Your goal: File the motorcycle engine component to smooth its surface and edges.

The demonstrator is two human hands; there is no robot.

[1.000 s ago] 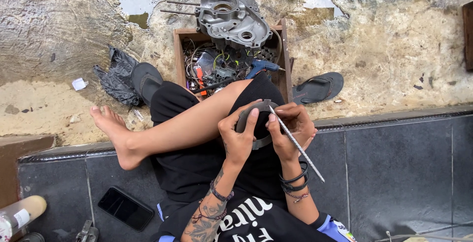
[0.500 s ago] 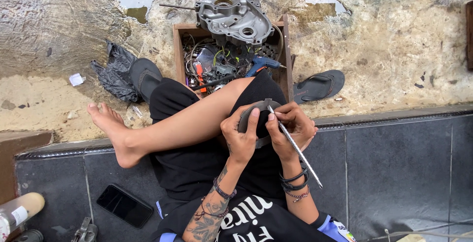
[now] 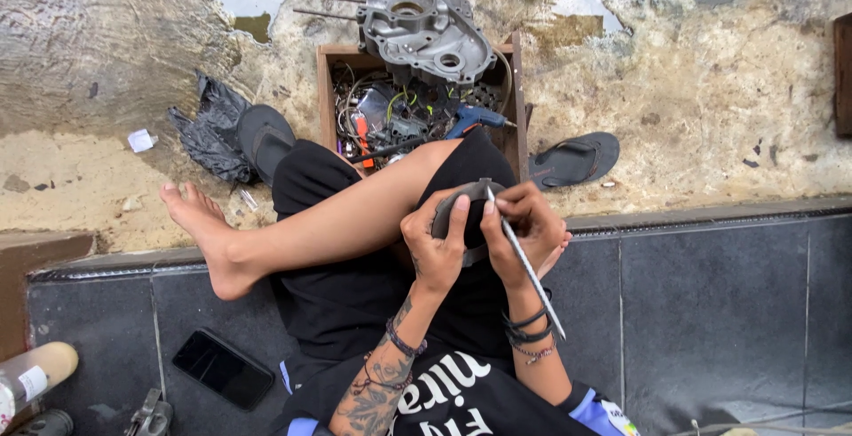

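Little has moved since the earlier frames: both hands stay on the raised knee. The left hand (image 3: 437,243) is wrapped around a dark round part (image 3: 463,214), and the right hand (image 3: 524,223) pinches a thin metal rod (image 3: 525,263) whose tip touches that part. Just beyond, a wooden box (image 3: 516,99) of wires carries a grey engine casing (image 3: 424,23). A phone (image 3: 222,368) lies near left on the dark tiles; a sandal (image 3: 572,159) lies right.

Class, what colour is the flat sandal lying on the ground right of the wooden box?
Dark grey flat sandal, clearest in the head view.
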